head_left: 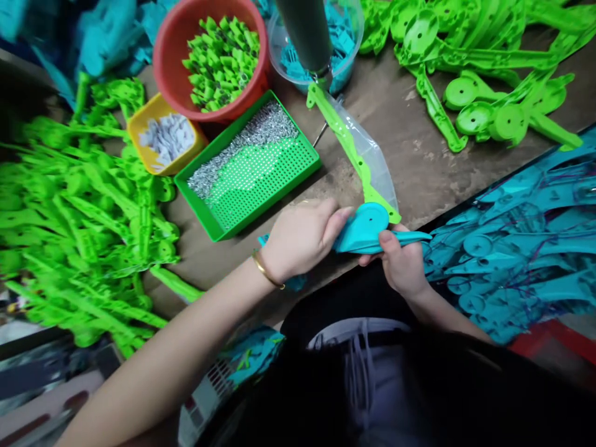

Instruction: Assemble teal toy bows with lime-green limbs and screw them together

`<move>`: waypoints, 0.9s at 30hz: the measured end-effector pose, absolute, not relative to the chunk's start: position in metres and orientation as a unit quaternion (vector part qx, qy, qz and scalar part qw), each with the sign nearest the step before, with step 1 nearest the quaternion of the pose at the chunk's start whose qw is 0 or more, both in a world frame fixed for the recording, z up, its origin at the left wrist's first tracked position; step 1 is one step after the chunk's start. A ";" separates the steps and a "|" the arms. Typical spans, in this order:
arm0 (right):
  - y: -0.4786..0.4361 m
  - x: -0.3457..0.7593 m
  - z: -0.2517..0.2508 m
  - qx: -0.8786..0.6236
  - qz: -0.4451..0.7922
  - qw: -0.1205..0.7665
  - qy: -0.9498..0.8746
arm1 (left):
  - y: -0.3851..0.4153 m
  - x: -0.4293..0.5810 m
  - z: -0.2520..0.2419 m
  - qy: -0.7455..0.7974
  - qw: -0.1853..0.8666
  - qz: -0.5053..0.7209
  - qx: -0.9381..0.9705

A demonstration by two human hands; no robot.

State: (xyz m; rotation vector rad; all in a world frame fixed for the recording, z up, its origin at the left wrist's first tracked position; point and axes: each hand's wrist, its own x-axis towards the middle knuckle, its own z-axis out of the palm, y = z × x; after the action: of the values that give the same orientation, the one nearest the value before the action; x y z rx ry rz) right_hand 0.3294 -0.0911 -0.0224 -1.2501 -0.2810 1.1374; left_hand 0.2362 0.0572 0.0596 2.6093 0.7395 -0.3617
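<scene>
A blue plastic part (pixel 367 226) with a round end and a long thin arm is held between my two hands above the table's front edge. My left hand (pixel 305 236), a gold bangle on its wrist, is closed round the part's left side and hides much of it. Thumb and fingers of my right hand (pixel 404 261) pinch the narrow arm near the round end. Just behind lies a flat green strip (pixel 347 139) with a clear plastic piece along its side, below the tip of a dark upright tool (pixel 307 37).
A green perforated tray (pixel 246 174) holds many small screws. Beside it stand a yellow box (pixel 139 146) of white pieces, a red bowl (pixel 170 62) of small green parts and a clear tub (pixel 279 56) of blue pieces. Green parts (pixel 93 211) pile up left; blue parts (pixel 512 248) lie right.
</scene>
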 end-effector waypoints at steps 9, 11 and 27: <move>-0.088 0.333 -0.018 -0.534 0.523 0.660 -0.080 | 0.059 0.233 0.054 0.302 0.118 -0.217 0.921; -0.085 0.334 -0.014 -0.528 0.524 0.665 -0.069 | 0.058 0.237 0.052 0.300 0.131 -0.206 0.922; -0.088 0.370 -0.008 -0.537 0.474 0.698 -0.012 | 0.055 0.177 0.043 0.445 0.328 -0.028 0.833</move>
State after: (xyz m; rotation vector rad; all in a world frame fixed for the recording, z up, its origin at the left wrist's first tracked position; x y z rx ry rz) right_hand 0.3698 -0.0881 -0.0076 -1.1965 -0.0264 1.0560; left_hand 0.1767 0.0547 0.0432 2.1808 1.1639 -0.0742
